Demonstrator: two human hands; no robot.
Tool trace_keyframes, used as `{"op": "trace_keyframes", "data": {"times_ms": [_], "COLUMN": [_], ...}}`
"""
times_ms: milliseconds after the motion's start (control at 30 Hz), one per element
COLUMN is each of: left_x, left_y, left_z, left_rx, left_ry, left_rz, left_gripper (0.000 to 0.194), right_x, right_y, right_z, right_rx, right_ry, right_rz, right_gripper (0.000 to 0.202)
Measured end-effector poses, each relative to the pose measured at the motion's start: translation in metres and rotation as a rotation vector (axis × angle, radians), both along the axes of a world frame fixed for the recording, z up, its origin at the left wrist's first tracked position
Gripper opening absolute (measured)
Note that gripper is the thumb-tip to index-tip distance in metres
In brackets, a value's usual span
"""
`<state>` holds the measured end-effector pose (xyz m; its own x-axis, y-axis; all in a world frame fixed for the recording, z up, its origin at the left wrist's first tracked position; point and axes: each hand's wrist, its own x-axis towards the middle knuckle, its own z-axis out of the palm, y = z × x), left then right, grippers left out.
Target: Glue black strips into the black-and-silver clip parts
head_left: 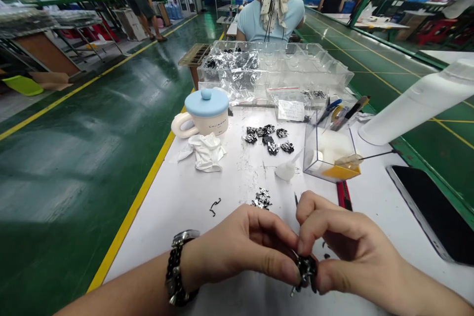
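cluster (pixel 306 273) could come apart

the left hand (pixel 237 244) and right hand (pixel 351 247) each have thumb and fingers nearly closed, pinching one black-and-silver cluster between them over the near part of the bench (pixel 166 187). uneven pressure might spring pieces loose, and any dropped could get lost among the dark bits (pixel 327 256) by the right hand. fingertips cover much of the cluster, so its piece count cannot be made out; a thin pointed object (pixel 296 199) shows only its tip behind the right hand.
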<state>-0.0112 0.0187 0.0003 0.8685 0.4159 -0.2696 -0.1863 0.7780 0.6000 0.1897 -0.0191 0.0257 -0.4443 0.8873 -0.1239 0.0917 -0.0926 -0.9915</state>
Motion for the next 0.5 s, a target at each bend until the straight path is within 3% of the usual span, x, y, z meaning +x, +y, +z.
{"op": "trace_keyframes", "data": {"times_ms": [500], "left_x": [0.0016], "left_y": [0.0000], "left_z": [-0.0043], "left_rx": [0.020], "left_ry": [-0.069], "left_rz": [0.010], "left_gripper": [0.024], "right_x": [0.0009], "right_y": [-0.0012], "right_z": [0.0027], "right_rx": [0.264], "right_ry": [-0.107], "right_rz": [0.031], "right_gripper": [0.017]}}
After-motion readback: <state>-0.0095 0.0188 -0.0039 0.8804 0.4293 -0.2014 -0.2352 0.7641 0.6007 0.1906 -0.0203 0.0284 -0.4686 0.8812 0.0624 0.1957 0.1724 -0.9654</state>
